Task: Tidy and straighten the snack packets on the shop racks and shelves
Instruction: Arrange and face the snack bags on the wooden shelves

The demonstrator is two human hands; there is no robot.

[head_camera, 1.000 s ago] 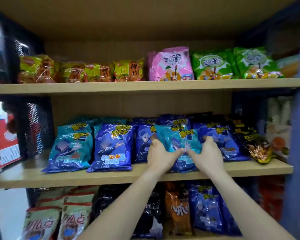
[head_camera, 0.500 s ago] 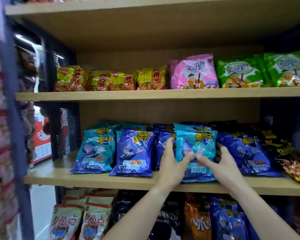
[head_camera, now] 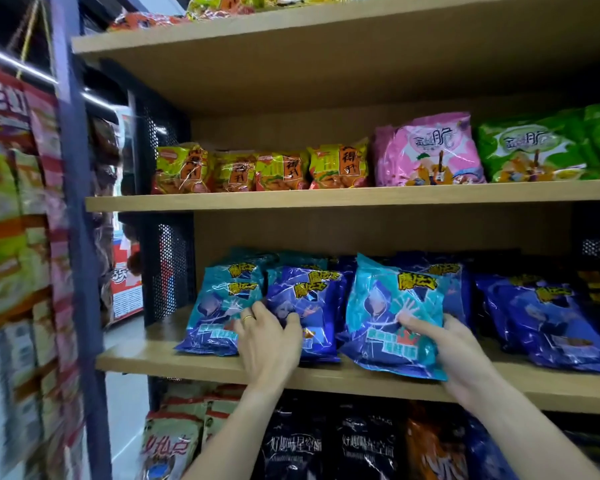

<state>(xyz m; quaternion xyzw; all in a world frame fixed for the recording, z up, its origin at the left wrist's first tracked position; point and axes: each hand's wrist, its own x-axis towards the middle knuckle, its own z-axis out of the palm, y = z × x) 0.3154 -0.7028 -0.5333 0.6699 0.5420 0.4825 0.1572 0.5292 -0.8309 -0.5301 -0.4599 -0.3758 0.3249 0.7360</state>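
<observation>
On the middle shelf (head_camera: 222,370), the right hand (head_camera: 454,351) holds a teal packet (head_camera: 392,313) by its lower right corner: the thumb lies across the front and the other fingers curl behind the right edge, pinching the bag. The packet leans back, tilted a little, its bottom edge resting near the shelf's front lip. It stands in front of darker blue packets.

The left hand (head_camera: 267,344) rests at the seam between a second teal packet (head_camera: 219,306) on the far left and a blue packet (head_camera: 305,306) just to its right. Its fingers are spread and lightly bent over the lower fronts of both bags, with the thumb on the blue one. A ring (head_camera: 247,318) shows on one finger. Whether the hand grips either bag or only presses on them cannot be told.

Further right on the same shelf, another blue packet (head_camera: 548,317) leans back, well apart from the left hand.

The upper shelf (head_camera: 326,199) carries a row of yellow-red packets (head_camera: 257,169) on the left, a pink packet (head_camera: 430,150) beside them, and green packets (head_camera: 534,150) at the right. Below the middle shelf stand black packets (head_camera: 329,441) and, to their left, pale packets (head_camera: 170,445). A blurred hanging rack (head_camera: 18,220) of snacks fills the left edge.
</observation>
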